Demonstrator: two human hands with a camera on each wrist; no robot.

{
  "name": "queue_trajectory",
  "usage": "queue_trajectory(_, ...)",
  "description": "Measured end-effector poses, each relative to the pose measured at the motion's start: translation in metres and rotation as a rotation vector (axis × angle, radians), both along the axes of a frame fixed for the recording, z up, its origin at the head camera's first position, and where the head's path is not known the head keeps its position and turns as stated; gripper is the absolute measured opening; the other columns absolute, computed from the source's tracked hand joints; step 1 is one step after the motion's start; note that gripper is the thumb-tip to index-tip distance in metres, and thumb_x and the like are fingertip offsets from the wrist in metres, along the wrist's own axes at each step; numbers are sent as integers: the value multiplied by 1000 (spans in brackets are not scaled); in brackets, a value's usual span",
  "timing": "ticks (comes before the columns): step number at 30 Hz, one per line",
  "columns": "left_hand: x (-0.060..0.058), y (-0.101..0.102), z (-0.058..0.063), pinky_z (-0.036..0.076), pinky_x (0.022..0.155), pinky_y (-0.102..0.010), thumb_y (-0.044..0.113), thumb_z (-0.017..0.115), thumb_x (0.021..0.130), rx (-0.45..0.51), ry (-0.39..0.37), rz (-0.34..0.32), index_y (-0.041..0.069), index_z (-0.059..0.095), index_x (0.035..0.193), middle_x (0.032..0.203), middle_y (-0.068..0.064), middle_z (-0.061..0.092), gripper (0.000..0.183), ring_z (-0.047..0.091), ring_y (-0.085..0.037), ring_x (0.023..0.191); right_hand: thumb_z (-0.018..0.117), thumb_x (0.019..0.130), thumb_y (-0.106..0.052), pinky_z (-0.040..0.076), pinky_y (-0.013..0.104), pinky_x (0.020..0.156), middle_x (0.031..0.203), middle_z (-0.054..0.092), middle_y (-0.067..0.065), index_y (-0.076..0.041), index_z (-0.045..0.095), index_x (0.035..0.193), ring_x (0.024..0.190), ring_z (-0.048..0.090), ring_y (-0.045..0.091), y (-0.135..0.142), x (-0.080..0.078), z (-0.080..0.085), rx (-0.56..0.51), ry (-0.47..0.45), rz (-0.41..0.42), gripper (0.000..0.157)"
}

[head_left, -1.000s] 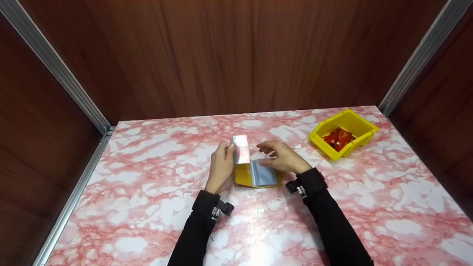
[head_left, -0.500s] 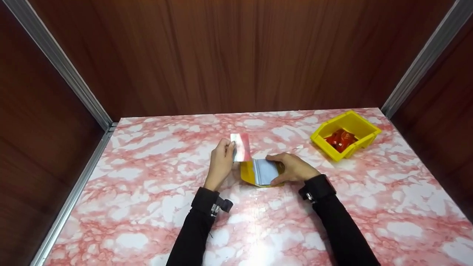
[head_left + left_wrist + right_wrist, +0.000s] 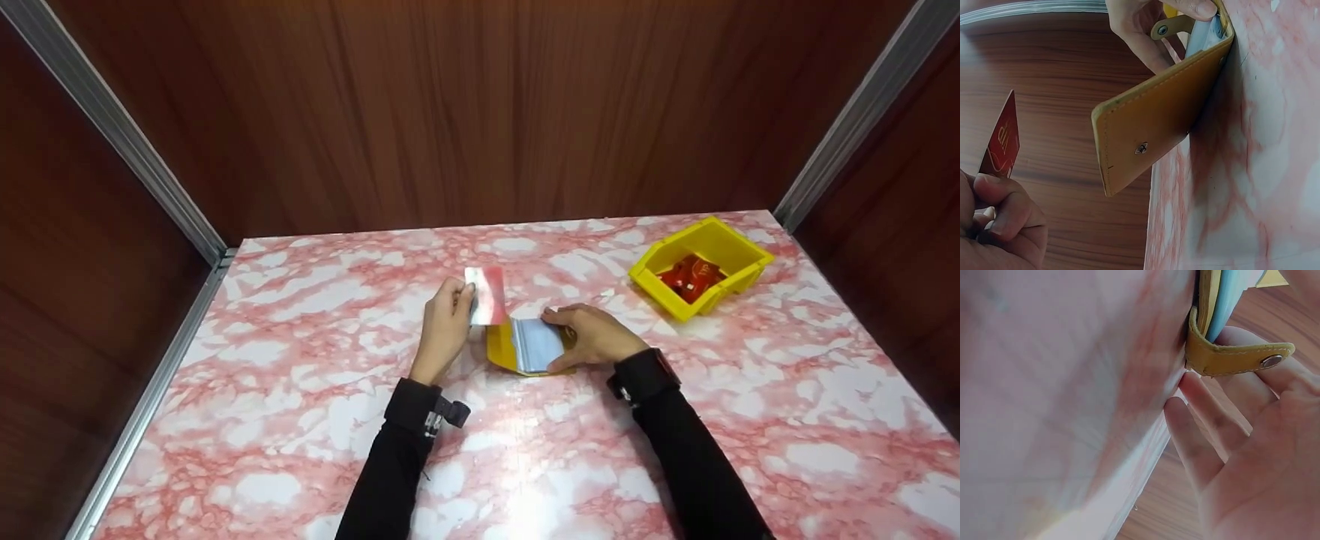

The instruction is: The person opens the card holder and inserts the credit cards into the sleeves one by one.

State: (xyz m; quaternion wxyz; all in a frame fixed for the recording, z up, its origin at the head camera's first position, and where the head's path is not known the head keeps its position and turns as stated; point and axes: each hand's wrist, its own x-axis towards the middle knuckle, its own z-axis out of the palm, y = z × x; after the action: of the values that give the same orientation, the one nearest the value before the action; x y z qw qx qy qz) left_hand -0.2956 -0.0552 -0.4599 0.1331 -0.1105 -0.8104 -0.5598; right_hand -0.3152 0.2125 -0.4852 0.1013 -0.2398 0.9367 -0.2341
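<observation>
Between thumb and curled fingers my left hand (image 3: 444, 326) pinches a card (image 3: 487, 296), raised above the table. In the left wrist view the card (image 3: 1005, 143) shows a red face with gold print. A mustard-yellow card holder (image 3: 501, 349) lies spread on the table, its left cover (image 3: 1151, 124) tilted up. Clear plastic sleeves (image 3: 534, 346) show inside it. My right hand (image 3: 600, 335) grips the holder's right side, thumb at the near edge and fingers at the far edge. A snap strap (image 3: 1230, 360) sticks out beside the right palm.
A yellow bin (image 3: 724, 247) stands at the back right of the table, with several red pieces (image 3: 697, 277) bearing gold print inside. The red-and-white marbled table (image 3: 300, 420) has brown wood-look panels (image 3: 480, 112) behind it and at both sides.
My right hand has come down from above the card holder and now grips its right side. The holder has shifted slightly right. The card in my left hand has turned a little.
</observation>
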Motion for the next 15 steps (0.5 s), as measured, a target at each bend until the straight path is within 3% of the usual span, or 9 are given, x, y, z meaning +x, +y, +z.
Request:
queue_trajectory(5, -1, 1, 0, 44, 56, -21, 17, 53, 109, 4, -25, -24, 4, 52, 93, 75, -6, 54, 21, 52, -11, 60, 94, 74, -40, 36, 52, 120, 152, 56, 13, -7, 57, 149, 143, 48, 34, 1, -1, 0, -2, 7, 14, 90)
queue_trajectory(9, -1, 2, -1, 48, 59, -22, 19, 53, 109, 0, -40, -28, 5, 52, 95, 82, -9, 60, 20, 57, -12, 67, 95, 73, -40, 36, 53, 120, 151, 57, 13, -7, 57, 148, 142, 49, 35, 1, -2, 0, -4, 4, 10, 90)
queue_trajectory(15, 0, 1, -1, 61, 68, -33, 15, 52, 109, 61, -34, -61, 4, 50, 98, 91, -10, 56, 15, 68, -27, 81, 95, 72, -40, 37, 53, 120, 150, 58, 13, -7, 58, 147, 141, 50, 34, 1, -2, 0, -16, 1, 4, 90)
